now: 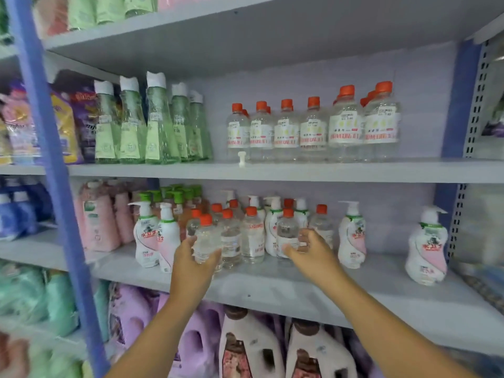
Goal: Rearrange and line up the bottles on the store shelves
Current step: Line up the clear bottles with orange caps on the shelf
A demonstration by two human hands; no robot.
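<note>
Middle shelf (pixel 272 285). Left hand (pixel 191 264) wrapped round upright clear bottle (pixel 205 241), cap up. Right hand (pixel 311 251) half-open, fingertips at second clear bottle (pixel 287 233) just ahead; grip unclear.

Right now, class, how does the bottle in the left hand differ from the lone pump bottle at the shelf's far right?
The clear bottle has an orange screw cap; the white pump bottle has a pump. The left hand grips the first; the second stands alone. Both are upright.
</note>
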